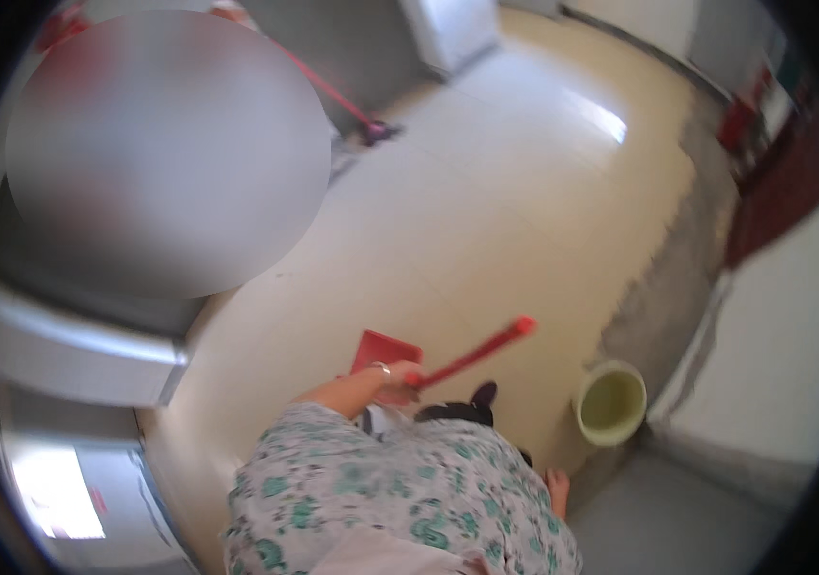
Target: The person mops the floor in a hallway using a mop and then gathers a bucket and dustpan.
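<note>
My left hand (402, 379), with a bracelet at the wrist, grips a red handle (480, 353) in front of my body. The handle slants up to the right and ends in a red cap. Just beyond the hand shows a red dustpan (381, 349), partly hidden by my forearm; whether the handle belongs to it is not clear. My right hand (557, 485) hangs low at my side, with nothing seen in it. Near that hand, a pale bucket (611, 404) stands on the floor, with its inside looking yellowish green.
A red pole (323, 90) with a purple-and-dark head (378, 131) reaches the floor at upper left, beside a large blurred patch. Shiny tiles (481, 215) spread ahead. A rough grey strip (657, 287) runs along the right wall (754, 366). A dark red panel (783, 187) stands farther right.
</note>
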